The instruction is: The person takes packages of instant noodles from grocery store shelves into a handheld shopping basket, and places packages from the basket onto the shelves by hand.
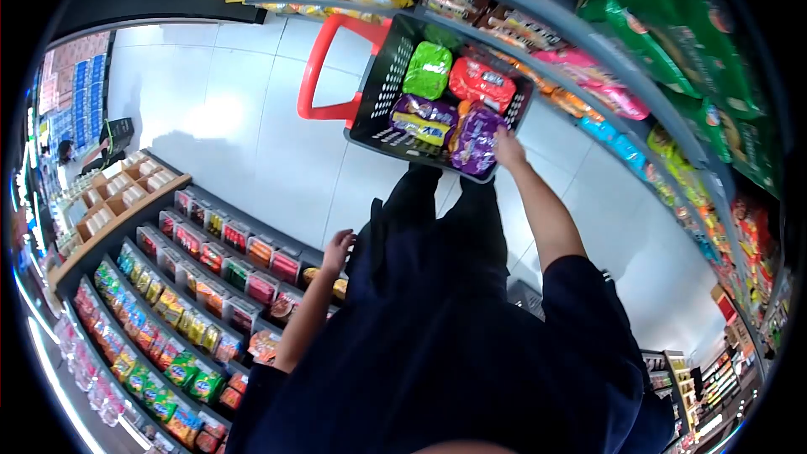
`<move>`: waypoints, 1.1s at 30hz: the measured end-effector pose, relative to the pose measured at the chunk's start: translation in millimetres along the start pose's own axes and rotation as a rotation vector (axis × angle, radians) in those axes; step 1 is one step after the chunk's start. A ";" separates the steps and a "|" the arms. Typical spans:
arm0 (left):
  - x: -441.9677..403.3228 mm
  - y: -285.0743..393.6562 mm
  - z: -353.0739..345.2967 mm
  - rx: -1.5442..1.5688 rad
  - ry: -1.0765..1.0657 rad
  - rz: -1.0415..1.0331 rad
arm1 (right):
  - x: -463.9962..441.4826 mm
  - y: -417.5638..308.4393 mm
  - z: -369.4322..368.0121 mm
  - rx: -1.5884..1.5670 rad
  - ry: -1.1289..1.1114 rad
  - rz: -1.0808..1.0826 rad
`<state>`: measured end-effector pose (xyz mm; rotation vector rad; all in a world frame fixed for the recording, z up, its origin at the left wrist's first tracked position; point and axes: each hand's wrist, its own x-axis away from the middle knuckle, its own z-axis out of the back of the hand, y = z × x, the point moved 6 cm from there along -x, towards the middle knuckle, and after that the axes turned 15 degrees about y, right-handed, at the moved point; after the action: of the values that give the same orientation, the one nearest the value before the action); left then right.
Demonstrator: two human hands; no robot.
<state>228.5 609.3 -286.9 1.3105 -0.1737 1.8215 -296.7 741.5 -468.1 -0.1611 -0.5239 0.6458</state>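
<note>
The glossy purple plastic packet is at the near right corner of the black perforated plastic basket, close beside the purple-and-yellow packet. The right hand has its fingers against the packet's right side; whether they pinch firmly, I cannot tell. The smooth wrapping could slip, I think, or a push could catch it on the rim. The left hand, empty with loosely curled fingers, is away from the basket, so it would not steady a tilt.
</note>
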 end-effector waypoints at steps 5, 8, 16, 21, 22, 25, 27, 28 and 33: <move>48.5 -29.0 21.6 -0.246 0.057 -0.153 | -31.8 -36.5 10.8 0.246 0.106 0.046; 40.2 -57.0 51.3 -0.219 0.094 -0.052 | -43.7 -39.7 -3.6 0.253 0.127 0.213; -32.6 75.0 28.2 -0.090 0.093 -0.448 | 87.2 -60.4 136.9 -0.548 0.357 0.259; 21.1 291.9 -74.5 0.109 -0.395 -0.817 | 168.5 -71.5 307.8 -1.113 0.252 -0.094; 36.0 323.6 -96.2 0.122 -0.485 -0.825 | 185.3 -78.2 346.3 -1.146 0.284 -0.085; 132.1 397.0 -145.3 0.139 -0.915 -0.864 | 230.3 -80.6 422.7 -1.242 0.380 -0.041; 174.8 396.7 -186.2 0.245 -1.248 -0.659 | 248.7 -81.6 458.6 -1.223 0.531 0.003; 186.9 389.2 -213.2 0.333 -1.407 -0.503 | 253.1 -86.5 472.2 -1.211 0.590 0.021; 199.3 308.0 -276.2 0.191 -1.190 0.115 | 274.5 -70.6 483.4 -1.271 0.812 0.030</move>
<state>-198.5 682.7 -134.9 2.4100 -0.7188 0.9253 -321.8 845.2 82.1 -1.5578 -0.0638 0.1447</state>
